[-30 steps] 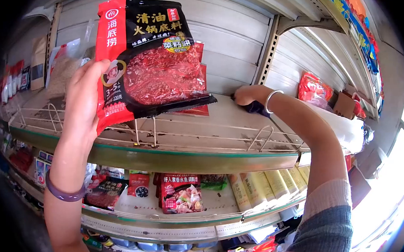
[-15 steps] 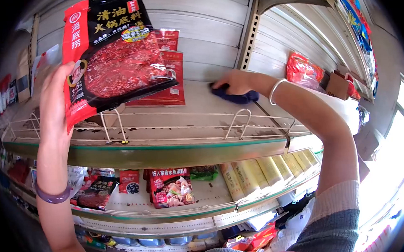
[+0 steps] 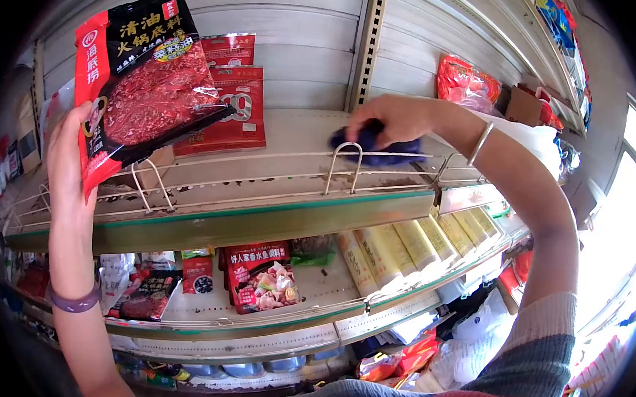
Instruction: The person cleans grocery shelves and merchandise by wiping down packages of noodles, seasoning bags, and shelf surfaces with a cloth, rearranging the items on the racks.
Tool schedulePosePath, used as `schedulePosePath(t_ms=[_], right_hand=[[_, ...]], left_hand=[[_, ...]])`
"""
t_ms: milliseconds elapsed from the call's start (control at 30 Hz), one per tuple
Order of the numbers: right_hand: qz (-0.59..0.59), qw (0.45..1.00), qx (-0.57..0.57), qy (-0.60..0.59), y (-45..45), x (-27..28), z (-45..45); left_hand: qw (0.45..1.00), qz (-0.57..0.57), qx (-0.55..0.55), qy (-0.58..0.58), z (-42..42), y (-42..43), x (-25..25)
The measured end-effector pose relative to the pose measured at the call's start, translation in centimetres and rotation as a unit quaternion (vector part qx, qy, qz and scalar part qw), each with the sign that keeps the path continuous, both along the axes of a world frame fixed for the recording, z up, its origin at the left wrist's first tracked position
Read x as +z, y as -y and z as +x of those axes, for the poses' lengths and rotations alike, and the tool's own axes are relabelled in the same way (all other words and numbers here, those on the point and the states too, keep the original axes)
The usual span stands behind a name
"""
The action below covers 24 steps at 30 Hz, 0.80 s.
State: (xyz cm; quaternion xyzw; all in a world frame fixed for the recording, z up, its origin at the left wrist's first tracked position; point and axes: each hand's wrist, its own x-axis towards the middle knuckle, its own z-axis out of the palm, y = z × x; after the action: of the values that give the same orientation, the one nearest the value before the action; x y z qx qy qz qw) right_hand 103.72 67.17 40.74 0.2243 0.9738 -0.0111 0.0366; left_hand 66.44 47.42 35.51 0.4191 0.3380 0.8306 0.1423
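My left hand (image 3: 69,148) is closed on the edge of a black and red packet of hotpot soup base (image 3: 158,99), raised above the left part of the upper shelf (image 3: 293,131). Through its clear window, red contents show. A dark blue cloth (image 3: 395,151) lies bunched under my right hand (image 3: 391,118), whose fingers grip it against the shelf surface, just behind the wire guard rail (image 3: 259,176). Partly hidden behind the held packet, red packets (image 3: 245,105) stand against the back panel.
On the shelf below are a red fish seasoning packet (image 3: 261,277), another soup base packet (image 3: 147,297) and a row of yellow packages (image 3: 386,259). A red bag (image 3: 464,83) sits on the upper shelf's right section. A metal upright (image 3: 368,48) divides the back panel.
My right hand has drawn the cloth across the shelf, rightward and nearer the front rail. My left hand still holds up the packet. The whole view has shifted slightly.
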Motion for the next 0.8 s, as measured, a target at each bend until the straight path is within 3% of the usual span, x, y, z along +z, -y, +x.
schedulePosePath(t_ms=[133, 167, 333, 433, 533, 633, 667, 767, 800], right_hand=[[-0.165, 0.965, 0.190, -0.070, 5.1, 0.1, -6.0], [-0.280, 0.950, 0.130, -0.054, 5.7, 0.2, -6.5], [-0.230, 0.970, 0.075, -0.002, 1.4, 0.1, -1.7], [-0.262, 0.964, -0.015, 0.037, 0.6, 0.7, 1.2], [-0.140, 0.981, -0.082, 0.106, 1.4, 1.5, 2.6], [0.053, 0.960, -0.171, 0.217, 2.3, 2.3, 3.3], [0.128, 0.957, -0.152, 0.213, 2.6, 2.4, 3.8], [0.047, 0.986, -0.146, -0.072, 1.2, 3.4, 7.7], [-0.065, 0.977, -0.074, -0.189, 1.1, 3.8, 8.5]], left_hand=[[1.000, 0.000, -0.004, -0.006, -0.9, -0.3, -0.1], [1.000, -0.003, -0.003, -0.007, -1.0, -0.1, -0.1], [1.000, -0.016, -0.019, 0.008, -1.0, 0.3, 0.0], [1.000, -0.014, -0.018, -0.001, -1.9, 0.1, -0.2], [1.000, -0.015, -0.014, 0.000, -2.3, -0.1, -0.2], [0.999, -0.021, -0.025, -0.005, -3.0, -0.4, -0.2], [0.999, -0.025, -0.031, -0.006, -3.0, -0.5, -0.1], [0.999, -0.013, -0.024, -0.020, -3.2, -0.7, -0.1], [1.000, -0.017, -0.005, -0.021, -3.3, -0.7, -0.2]])
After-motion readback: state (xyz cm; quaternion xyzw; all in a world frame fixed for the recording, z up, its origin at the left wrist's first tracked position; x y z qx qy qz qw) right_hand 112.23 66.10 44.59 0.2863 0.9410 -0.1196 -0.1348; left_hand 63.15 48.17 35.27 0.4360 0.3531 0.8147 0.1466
